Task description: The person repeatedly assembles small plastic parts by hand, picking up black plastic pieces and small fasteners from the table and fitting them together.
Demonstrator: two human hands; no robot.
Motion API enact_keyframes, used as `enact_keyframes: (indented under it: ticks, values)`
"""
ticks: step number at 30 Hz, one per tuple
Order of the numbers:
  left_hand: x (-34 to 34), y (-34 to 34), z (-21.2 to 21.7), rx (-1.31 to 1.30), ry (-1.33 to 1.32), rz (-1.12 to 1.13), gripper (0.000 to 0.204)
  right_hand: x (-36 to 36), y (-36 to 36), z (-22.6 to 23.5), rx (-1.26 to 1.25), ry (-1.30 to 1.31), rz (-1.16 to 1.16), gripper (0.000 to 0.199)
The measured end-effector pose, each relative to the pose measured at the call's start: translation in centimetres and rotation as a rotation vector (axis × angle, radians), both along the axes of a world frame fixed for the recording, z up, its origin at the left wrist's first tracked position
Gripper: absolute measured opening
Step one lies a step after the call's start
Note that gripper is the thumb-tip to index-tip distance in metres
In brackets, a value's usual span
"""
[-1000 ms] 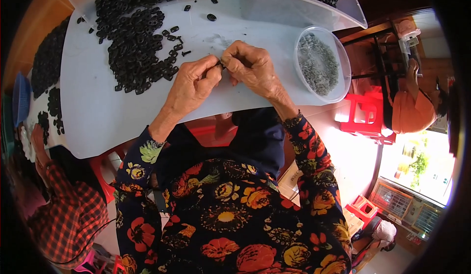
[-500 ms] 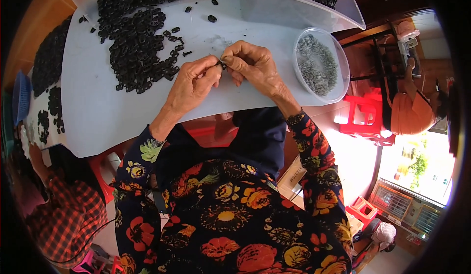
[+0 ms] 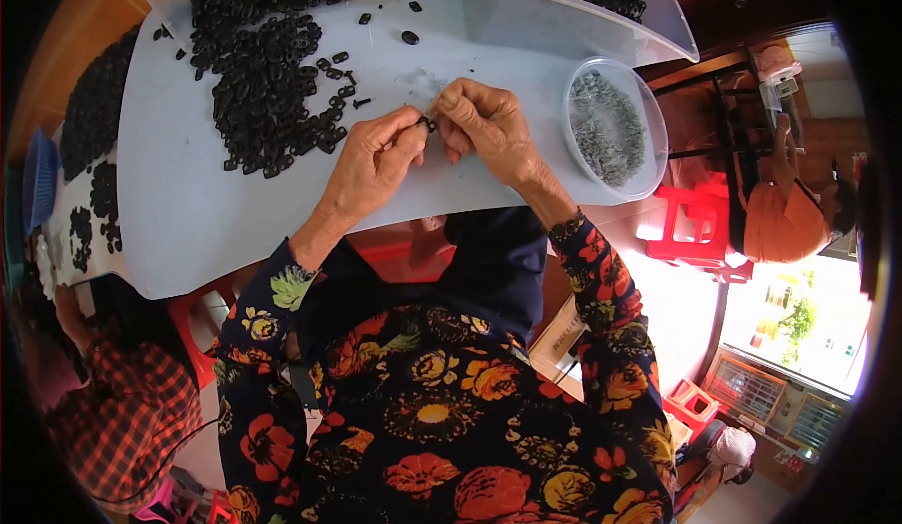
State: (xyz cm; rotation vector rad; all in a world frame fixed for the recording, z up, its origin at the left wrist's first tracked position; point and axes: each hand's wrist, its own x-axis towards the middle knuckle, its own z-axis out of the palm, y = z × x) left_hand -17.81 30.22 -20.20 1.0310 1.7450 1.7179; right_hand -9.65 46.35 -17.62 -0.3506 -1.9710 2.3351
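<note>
My left hand (image 3: 374,165) is closed in a pinch on a small black plastic part (image 3: 427,124), which is mostly covered by the fingers. Close against it, my right hand (image 3: 490,134) has its thumb and forefinger pressed together just above the part. Whatever that pinch holds is too small to make out. Left of my hands lies a loose heap of black plastic parts (image 3: 263,101), small and oval with holes. To the right stands a round clear tub (image 3: 661,153) with many tiny silvery metal pieces (image 3: 601,128) in it.
Clear plastic bins (image 3: 564,36) with more black parts stand at the table's (image 3: 188,233) far side. A blue basket (image 3: 39,181) and a person in a checked shirt (image 3: 141,421) are at left. Red stools (image 3: 691,226) and a person in orange (image 3: 787,219) are at right.
My right thumb and forefinger have risen slightly from the black part, the thumb now straighter. My left hand has barely moved and keeps its pinch.
</note>
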Motion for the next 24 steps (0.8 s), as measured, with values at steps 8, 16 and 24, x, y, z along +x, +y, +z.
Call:
enact_keyframes:
  ticks: [8,16,24]
  values:
    - [-0.1,-0.2,-0.1,0.001,-0.034,-0.005,0.023,-0.5,-0.6,-0.6,0.123,0.055,-0.045,0.019]
    - [0.1,-0.2,1.2,-0.008,-0.029,0.032,0.023,-0.2,-1.6,-0.8,0.179,0.088,-0.116,0.019]
    - [-1.6,-0.5,1.9,-0.131,0.031,-0.032,0.023,0.7,-1.5,-1.3,0.075,0.141,-0.124,0.011]
